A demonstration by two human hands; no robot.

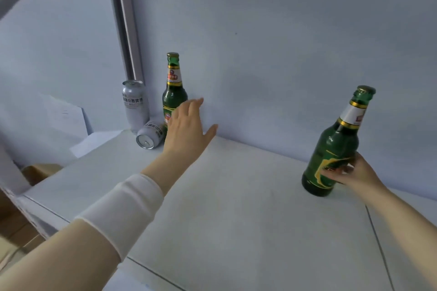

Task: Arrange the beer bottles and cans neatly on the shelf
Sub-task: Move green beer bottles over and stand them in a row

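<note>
A green beer bottle (pixel 173 87) stands upright at the back left of the white shelf (pixel 236 196). To its left a silver can (pixel 135 104) stands upright, and a second silver can (pixel 151 135) lies on its side in front of it. My left hand (pixel 186 127) is open with fingers spread, just in front of the standing bottle and beside the fallen can, holding nothing. At the right, my right hand (pixel 352 172) grips the lower body of another green bottle (pixel 335 146), which tilts slightly to the right with its base on or just above the shelf.
A grey metal upright (pixel 125 30) rises at the shelf's back left corner, and the pale back panel (pixel 283 54) closes the rear. A cardboard box (pixel 40 172) sits below left of the shelf. A seam (pixel 378 243) crosses the shelf at the right.
</note>
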